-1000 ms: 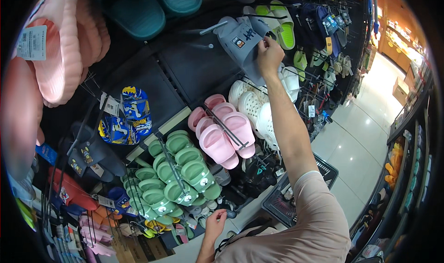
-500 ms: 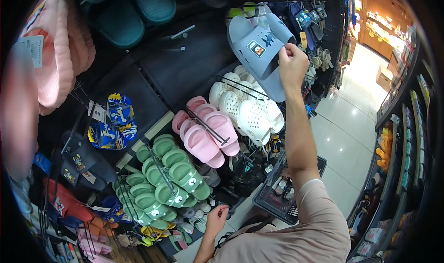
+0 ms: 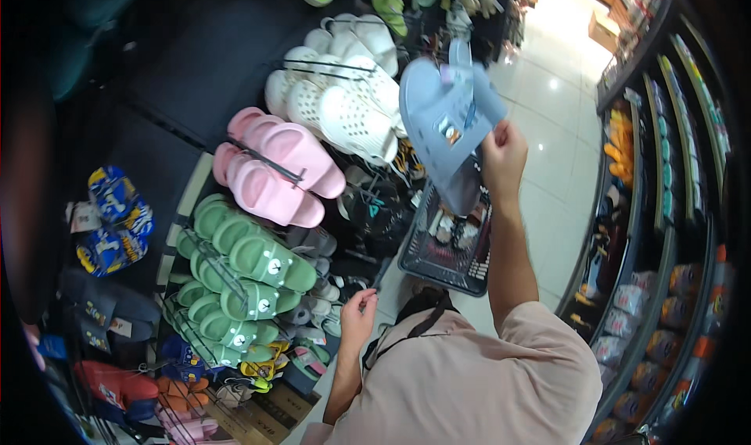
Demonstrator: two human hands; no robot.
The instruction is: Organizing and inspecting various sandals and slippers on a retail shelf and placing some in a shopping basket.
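My right hand (image 3: 504,157) grips a pair of grey-blue slide sandals (image 3: 447,124) by one edge, with the fingers closed on it. The slides are raised and tilted, showing a small picture badge on the strap, and they overlap the far end of a black shopping basket (image 3: 446,269). Low in front of me, my left hand (image 3: 358,318) is held with its fingers curled together; whether anything is inside them is hidden. To its left hang green slides (image 3: 258,261) with small animal faces.
Pink slides (image 3: 285,163) and white clogs (image 3: 344,101) hang from dark rack hooks on the left. Blue-and-yellow patterned slippers (image 3: 117,218) hang farther left. Shelves of packaged goods (image 3: 626,312) line the right side, across a tiled aisle (image 3: 547,156).
My right hand has brought the slides lower, away from the rack, over the basket's far end. The view has turned toward the right, so the rack sits farther left. My left hand remains low and curled.
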